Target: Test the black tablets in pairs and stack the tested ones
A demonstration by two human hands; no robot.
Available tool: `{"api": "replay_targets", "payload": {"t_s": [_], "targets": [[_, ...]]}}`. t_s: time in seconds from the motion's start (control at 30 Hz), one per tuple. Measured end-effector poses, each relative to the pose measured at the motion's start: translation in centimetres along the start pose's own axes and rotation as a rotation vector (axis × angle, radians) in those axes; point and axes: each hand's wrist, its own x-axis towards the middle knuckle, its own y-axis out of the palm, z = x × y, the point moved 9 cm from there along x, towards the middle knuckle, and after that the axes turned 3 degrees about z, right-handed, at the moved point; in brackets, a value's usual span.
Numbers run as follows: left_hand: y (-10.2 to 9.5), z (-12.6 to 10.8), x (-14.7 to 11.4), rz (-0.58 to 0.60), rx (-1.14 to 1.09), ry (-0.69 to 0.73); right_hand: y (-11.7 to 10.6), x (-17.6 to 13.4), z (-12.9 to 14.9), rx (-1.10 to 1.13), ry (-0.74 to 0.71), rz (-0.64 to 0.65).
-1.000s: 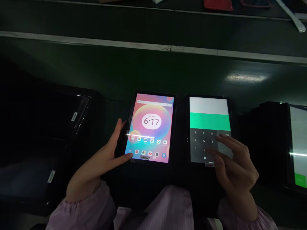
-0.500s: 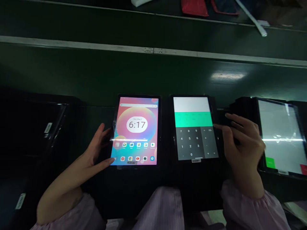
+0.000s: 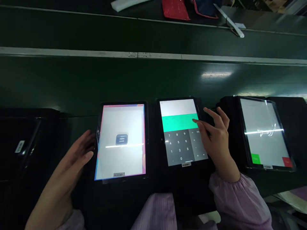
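Observation:
Two lit tablets lie side by side on a dark surface. The left tablet [image 3: 121, 121] shows a pale opening screen with a blue calculator-like icon. My left hand [image 3: 78, 156] is beside its left edge, fingers apart, the thumb just off the lower left of the glass. A calculator keypad with a green band fills the right tablet [image 3: 178, 143]. Over that band, near its right end, is the index fingertip of my right hand [image 3: 216, 134]; its other fingers are spread. Whether the fingertip presses the glass I cannot tell.
At the right, a third tablet [image 3: 263, 140] with a white screen, scribbled lines and green and red corners leans on dark stacked items. Dark devices [image 3: 14, 134] with labels lie at the left. A red pouch [image 3: 175, 9] and a white strip [image 3: 230, 20] rest on the ledge above.
The left tablet's home screen has given way to a pale opening screen, and my left thumb has come off it. My right hand has moved left over the calculator. The view has shifted right.

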Motion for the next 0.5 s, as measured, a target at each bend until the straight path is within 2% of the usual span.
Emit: {"api": "replay_targets", "payload": {"t_s": [0.1,0.2,0.33,0.4,0.5], "targets": [[0.8,-1.5,-1.2,-0.072,0.003,0.108,0.2,0.0,0.2,0.019,-0.008,0.015],[1.7,-2.5,-1.9,-0.069,0.025,0.193,0.5,-0.1,0.5,0.037,-0.032,0.030],[1.7,-3.1,-2.1,-0.128,0.132,0.252,-0.2,-0.1,-0.2,0.026,0.031,-0.005],[1.7,-3.2,-1.8,-0.120,0.121,0.259,-0.7,-0.1,0.8,0.056,-0.008,-0.004],[2.4,-3.4,-1.5,-0.055,0.035,0.256,-0.8,-0.3,3.6,0.143,-0.142,0.042]]}}
